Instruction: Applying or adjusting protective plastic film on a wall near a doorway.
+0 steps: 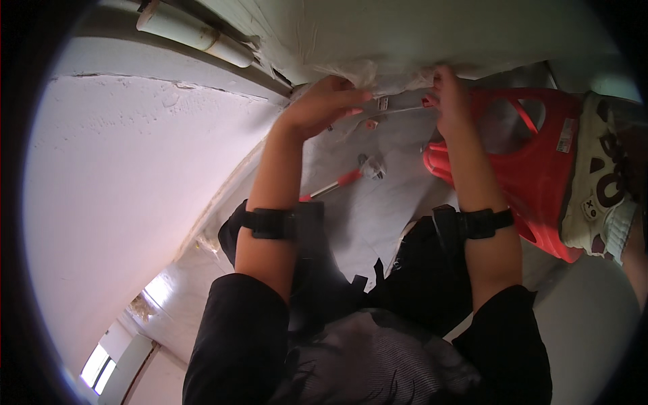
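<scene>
A thin clear plastic film (367, 73) hangs in crumpled folds along the lower edge of a pale panel (405, 30) in front of me. At its left part, my left hand (324, 104) reaches up to the film; the index finger and thumb are apart, and whether the other fingers grip it is hidden. Farther right, my right hand (450, 98) pinches the film's edge between its fingertips. Below the hands, a red-handled tool (336, 183) lies on the grey floor (364, 217), its dark head partly wrapped in clear plastic.
At right, another person's sneaker (600, 187) rests on a red plastic stool (536, 172), close to my right forearm. A white wall (126, 167) rises on the left, with a white pipe (192, 33) above it. Small scraps (372, 124) lie on the floor.
</scene>
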A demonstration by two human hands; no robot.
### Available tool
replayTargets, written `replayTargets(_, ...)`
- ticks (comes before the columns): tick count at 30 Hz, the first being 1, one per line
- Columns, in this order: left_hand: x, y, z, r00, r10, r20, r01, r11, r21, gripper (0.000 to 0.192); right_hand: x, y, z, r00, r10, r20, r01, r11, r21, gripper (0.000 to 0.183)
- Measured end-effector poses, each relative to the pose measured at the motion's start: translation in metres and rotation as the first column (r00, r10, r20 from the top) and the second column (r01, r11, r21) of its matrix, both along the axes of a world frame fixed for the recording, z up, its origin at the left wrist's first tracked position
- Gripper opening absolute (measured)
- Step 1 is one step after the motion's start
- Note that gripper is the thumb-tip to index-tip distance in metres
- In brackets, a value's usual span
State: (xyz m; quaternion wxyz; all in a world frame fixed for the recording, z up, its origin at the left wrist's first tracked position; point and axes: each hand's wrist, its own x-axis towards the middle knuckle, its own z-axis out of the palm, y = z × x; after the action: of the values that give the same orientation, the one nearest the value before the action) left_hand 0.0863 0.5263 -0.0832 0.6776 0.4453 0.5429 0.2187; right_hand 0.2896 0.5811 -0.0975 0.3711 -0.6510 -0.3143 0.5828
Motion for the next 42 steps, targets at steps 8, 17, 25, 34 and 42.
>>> replayTargets(8,0.006,0.006,0.000,0.712,0.367,0.599,-0.200,0.923,-0.328,0.042,-0.008,-0.002,0.005,0.999,0.009,-0.052,-0.008,1.000,0.014,0.015)
replayTargets(17,0.027,0.007,-0.002,0.916,0.320,0.241,-0.376,0.894,0.242,0.025,-0.002,-0.014,0.002,0.987,-0.002,-0.164,0.019,0.995,0.102,0.017)
replayTargets(25,0.030,-0.002,0.025,0.955,0.237,0.179,-0.288,0.882,0.373,0.016,-0.001,-0.039,0.050,0.937,-0.078,-0.341,0.164,0.959,0.231,0.016)
replayTargets(34,0.016,-0.012,0.013,0.992,0.105,0.069,-0.118,0.968,0.222,0.015,0.016,-0.056,0.073,0.887,0.443,0.129,-0.450,0.893,0.024,0.036)
replayTargets(42,0.031,-0.023,0.015,0.868,0.430,0.248,-0.405,0.902,-0.147,0.023,0.010,-0.041,0.054,0.874,0.155,-0.460,-0.261,0.949,-0.175,0.050)
